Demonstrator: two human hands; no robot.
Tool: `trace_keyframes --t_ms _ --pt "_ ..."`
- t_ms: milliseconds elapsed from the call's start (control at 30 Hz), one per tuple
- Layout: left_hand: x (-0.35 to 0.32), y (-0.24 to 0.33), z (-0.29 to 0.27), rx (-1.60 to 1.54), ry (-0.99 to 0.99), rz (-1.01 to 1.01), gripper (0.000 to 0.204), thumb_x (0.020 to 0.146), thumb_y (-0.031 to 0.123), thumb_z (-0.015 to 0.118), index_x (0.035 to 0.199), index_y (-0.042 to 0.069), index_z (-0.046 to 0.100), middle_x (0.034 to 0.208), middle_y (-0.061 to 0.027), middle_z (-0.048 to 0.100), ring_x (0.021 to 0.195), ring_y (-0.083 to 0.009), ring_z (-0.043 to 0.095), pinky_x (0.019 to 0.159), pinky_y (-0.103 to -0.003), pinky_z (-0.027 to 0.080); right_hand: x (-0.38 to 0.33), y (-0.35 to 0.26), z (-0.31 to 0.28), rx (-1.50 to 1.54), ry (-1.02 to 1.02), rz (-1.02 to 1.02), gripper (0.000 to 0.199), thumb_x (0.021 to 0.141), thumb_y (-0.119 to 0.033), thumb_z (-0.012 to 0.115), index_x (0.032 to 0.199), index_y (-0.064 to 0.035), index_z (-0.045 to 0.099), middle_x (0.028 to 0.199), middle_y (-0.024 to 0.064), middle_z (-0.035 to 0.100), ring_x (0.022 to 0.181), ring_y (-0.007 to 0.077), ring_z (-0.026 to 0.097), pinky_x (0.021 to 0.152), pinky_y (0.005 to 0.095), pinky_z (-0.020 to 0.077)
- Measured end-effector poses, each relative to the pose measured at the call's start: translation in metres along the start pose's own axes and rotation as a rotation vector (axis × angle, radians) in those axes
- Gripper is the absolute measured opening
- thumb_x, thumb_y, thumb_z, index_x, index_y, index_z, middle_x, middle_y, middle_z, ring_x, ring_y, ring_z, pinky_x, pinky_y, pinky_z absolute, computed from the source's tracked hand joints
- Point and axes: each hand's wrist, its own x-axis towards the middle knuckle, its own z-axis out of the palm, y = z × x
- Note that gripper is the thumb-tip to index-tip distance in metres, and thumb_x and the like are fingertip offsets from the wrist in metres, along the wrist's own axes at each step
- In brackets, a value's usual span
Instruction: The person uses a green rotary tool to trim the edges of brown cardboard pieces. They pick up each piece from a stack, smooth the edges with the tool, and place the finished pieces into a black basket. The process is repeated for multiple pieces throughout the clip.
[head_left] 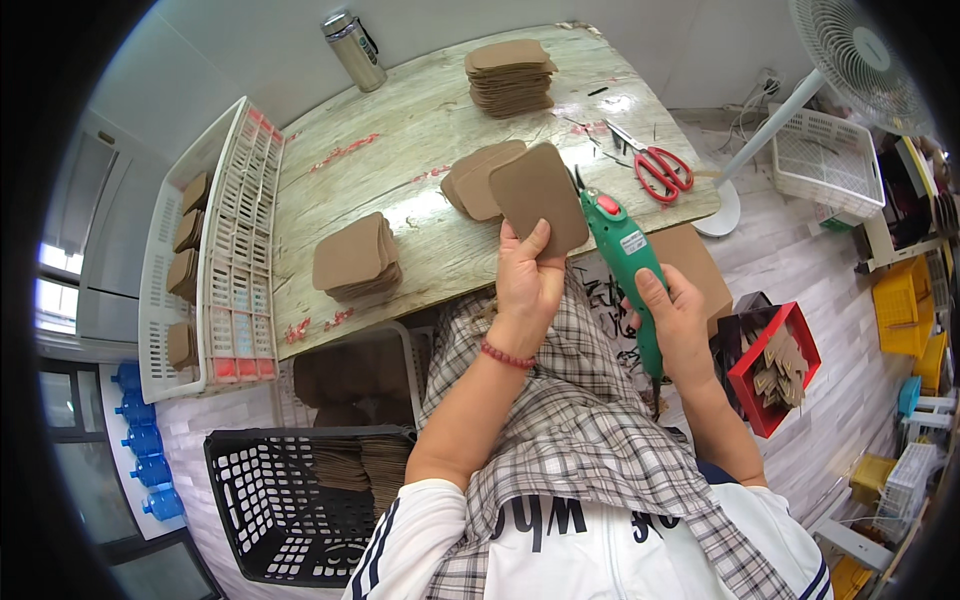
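Note:
My left hand holds up a brown rounded leather-like piece by its lower edge, just above the table's near edge. My right hand grips a green electric cutter with a red switch, its tip pointing at the piece's right edge. Just behind the held piece lie a few similar brown pieces. A stack of the same pieces sits to the left on the wooden table, and a taller stack stands at the far side.
Red-handled scissors lie at the table's right. A steel flask stands at the far left corner. White crates holding brown pieces flank the left, a black basket sits below, a red bin of offcuts at right, a fan beyond.

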Motion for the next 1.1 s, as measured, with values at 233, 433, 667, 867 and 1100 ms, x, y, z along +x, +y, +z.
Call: trace_keyframes --t_ms 233,433,667,867,1100 --pt "-0.010 0.043 -0.018 0.304 -0.125 -0.090 0.034 0.088 -0.008 0.055 0.120 0.005 0.053 0.119 -0.0080 0.062 0.109 -0.0191 0.060 0.094 -0.034 0.050 -0.010 -0.008 -0.031 -0.055 -0.089 0.081 0.035 0.095 -0.035 0.059 0.104 -0.0012 0.060 0.077 0.0036 0.060 0.058 0.0058 0.053 0.053 0.0195 0.0421" --pt "-0.014 0.068 -0.024 0.492 -0.175 -0.194 0.033 0.088 -0.008 0.055 0.119 0.005 0.057 0.112 -0.0059 0.065 0.103 -0.0159 0.063 0.089 -0.031 0.052 -0.024 -0.009 -0.046 -0.084 -0.166 0.123 0.035 0.094 -0.034 0.059 0.104 0.0001 0.060 0.076 0.0045 0.061 0.058 0.0067 0.053 0.054 0.0202 0.0431" --pt "-0.021 0.085 -0.036 0.587 -0.181 -0.296 0.034 0.086 -0.009 0.055 0.117 0.004 0.057 0.111 -0.0055 0.065 0.100 -0.0139 0.063 0.087 -0.030 0.052 -0.030 -0.007 -0.053 -0.117 -0.243 0.159 0.039 0.093 -0.035 0.061 0.106 0.0021 0.059 0.077 0.0051 0.061 0.060 0.0073 0.054 0.054 0.0206 0.0438" --pt "-0.024 0.098 -0.041 0.672 -0.224 -0.378 0.034 0.084 -0.009 0.057 0.117 0.001 0.058 0.110 -0.0055 0.064 0.099 -0.0133 0.062 0.086 -0.029 0.051 -0.034 -0.005 -0.055 -0.163 -0.268 0.170 0.039 0.091 -0.032 0.064 0.107 0.0026 0.060 0.078 0.0038 0.061 0.062 0.0068 0.054 0.055 0.0210 0.0445" --pt "-0.041 0.100 -0.045 0.796 -0.147 -0.459 0.039 0.083 -0.008 0.060 0.121 -0.001 0.056 0.110 -0.0047 0.064 0.097 -0.0121 0.061 0.086 -0.027 0.051 -0.039 0.002 -0.049 -0.298 -0.256 0.138 0.033 0.088 -0.027 0.068 0.104 0.0009 0.062 0.071 0.0004 0.058 0.059 0.0051 0.053 0.052 0.0208 0.0419"
